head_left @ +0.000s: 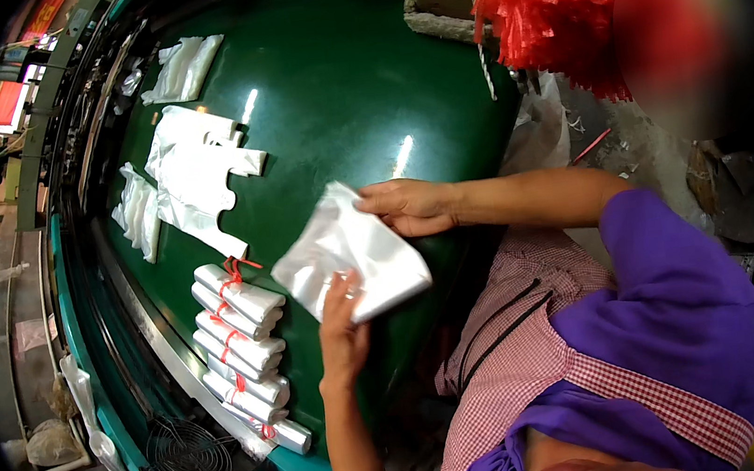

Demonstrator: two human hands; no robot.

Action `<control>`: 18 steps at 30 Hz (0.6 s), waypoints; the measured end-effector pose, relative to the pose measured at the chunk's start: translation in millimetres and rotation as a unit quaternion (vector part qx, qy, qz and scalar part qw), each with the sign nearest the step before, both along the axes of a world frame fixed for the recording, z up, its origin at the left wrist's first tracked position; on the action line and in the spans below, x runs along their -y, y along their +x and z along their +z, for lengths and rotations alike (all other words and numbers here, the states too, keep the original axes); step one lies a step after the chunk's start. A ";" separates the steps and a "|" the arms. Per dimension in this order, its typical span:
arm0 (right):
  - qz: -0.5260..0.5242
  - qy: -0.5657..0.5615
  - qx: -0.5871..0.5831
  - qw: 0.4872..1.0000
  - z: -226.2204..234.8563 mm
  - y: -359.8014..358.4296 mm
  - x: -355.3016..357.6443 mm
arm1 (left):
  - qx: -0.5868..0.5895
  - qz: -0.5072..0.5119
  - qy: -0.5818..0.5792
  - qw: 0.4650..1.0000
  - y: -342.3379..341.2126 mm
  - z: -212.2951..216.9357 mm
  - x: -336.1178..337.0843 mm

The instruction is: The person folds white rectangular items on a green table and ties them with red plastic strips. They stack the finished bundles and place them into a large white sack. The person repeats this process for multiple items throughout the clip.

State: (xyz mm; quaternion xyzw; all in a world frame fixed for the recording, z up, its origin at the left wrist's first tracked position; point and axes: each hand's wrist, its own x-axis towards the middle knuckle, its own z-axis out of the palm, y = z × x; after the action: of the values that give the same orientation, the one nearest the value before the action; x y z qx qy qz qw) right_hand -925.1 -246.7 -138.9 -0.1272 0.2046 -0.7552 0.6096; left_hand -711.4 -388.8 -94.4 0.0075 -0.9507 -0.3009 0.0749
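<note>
A stack of white plastic bags (375, 259), flat and shiny, is held at an angle over the green table. My right hand (409, 206) grips its upper right edge, with the thumb on top and the other fingers partly hidden. At the lower left edge, my left hand (343, 326) has its fingers over the plastic, and its grip is slightly blurred. Left of my left hand lies a row of rolled white bag bundles (245, 350), each tied with a red plastic strip. Loose white bags with cut-out handles (189, 176) are spread farther off on the table.
The green tabletop (311, 83) carries more folded white bags (183, 69) at its far left. A thick bunch of red plastic strips (546, 3) hangs at the upper right, beside a box (444, 13) with yellow bits. Teal machine framing (124, 436) and a wire fan guard (189, 452) border the left.
</note>
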 end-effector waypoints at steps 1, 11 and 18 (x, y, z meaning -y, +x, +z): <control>0.032 0.053 -0.030 0.998 0.9 -1.5 1.5 | 0.073 -0.025 -0.034 0.996 10.3 7.8 -5.2; 0.008 -0.243 -0.878 0.412 9.7 -28.3 -12.7 | -0.017 -0.022 -0.318 0.948 -18.5 48.0 -14.4; 0.132 -0.164 -0.808 0.550 30.8 -38.4 -31.7 | 0.095 -0.016 -0.139 0.986 -23.0 24.3 -15.5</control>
State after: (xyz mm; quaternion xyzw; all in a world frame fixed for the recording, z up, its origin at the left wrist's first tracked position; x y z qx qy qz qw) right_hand -963.5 -215.0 -108.1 -0.8076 0.4644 -0.2653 0.2486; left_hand -734.4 -373.3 -70.1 0.0103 -0.9860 -0.1653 -0.0206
